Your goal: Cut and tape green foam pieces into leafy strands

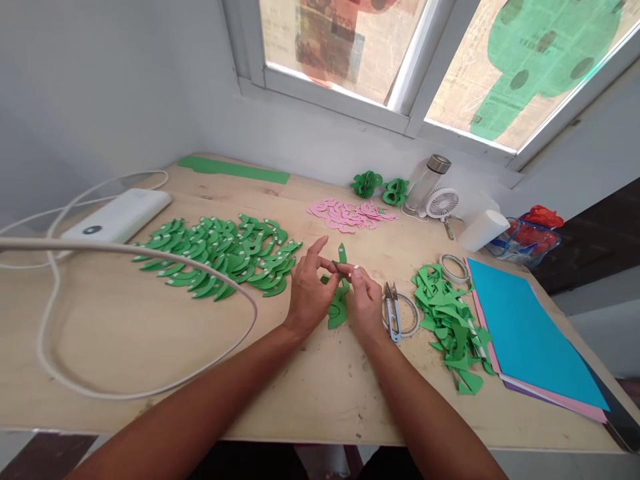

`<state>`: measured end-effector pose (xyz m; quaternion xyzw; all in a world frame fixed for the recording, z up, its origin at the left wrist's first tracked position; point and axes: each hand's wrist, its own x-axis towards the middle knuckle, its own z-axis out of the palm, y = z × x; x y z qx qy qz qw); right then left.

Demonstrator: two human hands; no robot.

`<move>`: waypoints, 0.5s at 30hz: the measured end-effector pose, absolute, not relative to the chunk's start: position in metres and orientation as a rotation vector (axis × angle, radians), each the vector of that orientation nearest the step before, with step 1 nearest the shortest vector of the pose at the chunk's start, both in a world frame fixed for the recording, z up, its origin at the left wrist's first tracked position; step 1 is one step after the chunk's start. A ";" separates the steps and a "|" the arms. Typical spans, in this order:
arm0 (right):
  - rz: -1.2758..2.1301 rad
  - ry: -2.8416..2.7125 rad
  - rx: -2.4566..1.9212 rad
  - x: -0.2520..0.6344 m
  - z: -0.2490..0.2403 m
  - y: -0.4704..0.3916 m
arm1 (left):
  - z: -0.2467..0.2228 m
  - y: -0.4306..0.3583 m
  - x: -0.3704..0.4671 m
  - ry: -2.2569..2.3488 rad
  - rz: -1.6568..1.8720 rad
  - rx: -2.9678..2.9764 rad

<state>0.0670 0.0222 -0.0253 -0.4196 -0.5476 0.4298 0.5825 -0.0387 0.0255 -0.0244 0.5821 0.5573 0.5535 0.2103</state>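
Note:
Near the middle of the table, my left hand (309, 290) pinches a small green paper piece (342, 253) that stands up between the two hands. My right hand (365, 297) is closed on the same piece from the other side, with a small white bit at its fingertips. Below the fingers, more green cut paper (338, 312) lies on the table, partly hidden by my hands. Just right of my right hand are small blue-handled snips (393, 317), resting across a roll of tape (411, 315).
Curved green pieces (215, 257) with white tabs spread at left, beside a white power bank (117, 217) and looping cable. Pink pieces (350, 215), green paper balls (367, 184), a bottle (429, 183) and a fan (442, 203) stand behind. Green scraps (447, 317) and blue sheets (530, 333) lie right.

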 end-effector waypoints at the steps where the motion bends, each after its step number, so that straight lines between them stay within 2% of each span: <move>1: 1.004 -1.282 -0.980 0.067 -0.025 0.022 | -0.024 0.025 -0.039 1.551 1.538 1.624; 15: 0.981 -1.147 -1.046 0.074 -0.023 0.028 | -0.022 0.028 -0.044 1.409 1.615 1.387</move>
